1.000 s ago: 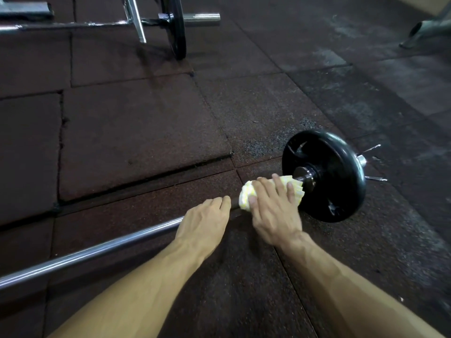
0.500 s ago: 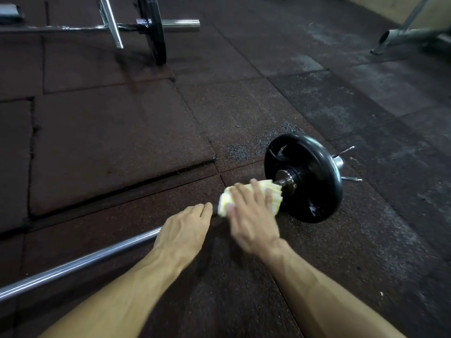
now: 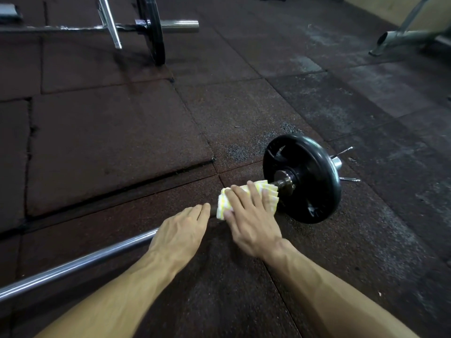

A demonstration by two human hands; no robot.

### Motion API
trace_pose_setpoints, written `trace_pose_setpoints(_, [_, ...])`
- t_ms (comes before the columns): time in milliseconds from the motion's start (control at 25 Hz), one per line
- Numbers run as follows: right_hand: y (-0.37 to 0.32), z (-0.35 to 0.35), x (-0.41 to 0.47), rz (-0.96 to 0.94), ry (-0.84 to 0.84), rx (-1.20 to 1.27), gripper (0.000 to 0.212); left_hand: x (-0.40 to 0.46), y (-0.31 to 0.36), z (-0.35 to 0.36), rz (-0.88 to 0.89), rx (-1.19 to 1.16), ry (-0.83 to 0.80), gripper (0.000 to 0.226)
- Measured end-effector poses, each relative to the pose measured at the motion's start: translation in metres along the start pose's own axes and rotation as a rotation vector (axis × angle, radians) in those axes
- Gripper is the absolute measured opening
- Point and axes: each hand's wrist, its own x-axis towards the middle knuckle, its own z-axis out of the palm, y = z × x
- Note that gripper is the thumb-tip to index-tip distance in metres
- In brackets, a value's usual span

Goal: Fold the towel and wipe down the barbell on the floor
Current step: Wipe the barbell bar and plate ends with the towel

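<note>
A steel barbell (image 3: pixel 80 263) lies on the rubber floor, running from lower left up to a black weight plate (image 3: pixel 314 181) at its right end. A folded yellow-and-white towel (image 3: pixel 267 193) is wrapped over the bar just left of the plate's collar. My right hand (image 3: pixel 251 219) grips the towel around the bar, fingers spread over it. My left hand (image 3: pixel 180 232) rests palm down on the bar right beside the towel, fingers curled over the shaft. The bar under both hands is hidden.
A second barbell (image 3: pixel 180 26) with an upright black plate (image 3: pixel 152 28) and a chrome stand leg (image 3: pixel 111 23) sits at the far left. A grey metal machine foot (image 3: pixel 400 37) lies at the far right. Seams cross the dark floor mats (image 3: pixel 117 142).
The head view has shifted slightly. My right hand and the towel stay against the bar near the collar, sliding a little along it. My left hand holds the same spot on the bar.
</note>
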Motion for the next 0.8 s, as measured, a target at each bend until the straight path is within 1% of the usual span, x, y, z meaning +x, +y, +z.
trace_pose_setpoints(40, [0.008, -0.001, 0.001, -0.029, 0.005, -0.022, 0.053, -0.001, -0.001, 0.000, 0.000, -0.001, 0.008, 0.068])
trace_pose_setpoints(80, [0.020, -0.004, 0.005, -0.016, -0.006, -0.029, 0.052, -0.002, -0.001, -0.002, -0.004, -0.006, 0.010, 0.068])
trace_pose_setpoints(160, [0.045, -0.007, 0.013, 0.098, -0.003, -0.012, 0.050, 0.000, 0.000, -0.005, -0.016, -0.025, 0.020, 0.067])
trace_pose_setpoints(240, [0.041, -0.008, 0.013, 0.204, 0.041, 0.037, 0.048, 0.001, 0.001, -0.004, -0.012, -0.036, 0.022, 0.065])
trace_pose_setpoints(280, [0.024, -0.006, 0.012, 0.195, 0.045, 0.058, 0.050, 0.001, 0.002, -0.004, -0.007, -0.043, 0.030, 0.063])
trace_pose_setpoints(400, [-0.029, 0.003, 0.001, -0.002, 0.000, 0.047, 0.051, -0.002, -0.001, -0.005, 0.003, -0.054, 0.031, 0.055])
trace_pose_setpoints(480, [-0.019, 0.002, 0.004, -0.076, -0.021, -0.013, 0.054, -0.005, -0.002, -0.008, -0.008, -0.039, 0.012, 0.057])
trace_pose_setpoints(520, [-0.005, 0.000, 0.009, -0.061, -0.037, -0.025, 0.055, -0.007, -0.002, -0.011, -0.017, -0.013, -0.006, 0.060])
trace_pose_setpoints(600, [0.019, -0.003, 0.013, 0.064, -0.008, -0.009, 0.052, -0.014, -0.005, -0.016, -0.037, 0.036, -0.019, 0.067])
trace_pose_setpoints(680, [0.007, -0.006, 0.009, 0.171, 0.046, 0.015, 0.050, -0.022, -0.013, -0.017, -0.044, 0.070, 0.013, 0.067])
trace_pose_setpoints(720, [-0.013, -0.006, 0.006, 0.142, 0.057, 0.013, 0.051, -0.027, -0.018, -0.016, -0.055, 0.071, 0.034, 0.066])
trace_pose_setpoints(800, [-0.060, 0.000, -0.002, -0.022, 0.013, 0.007, 0.050, -0.037, -0.027, -0.015, -0.083, 0.097, 0.047, 0.063])
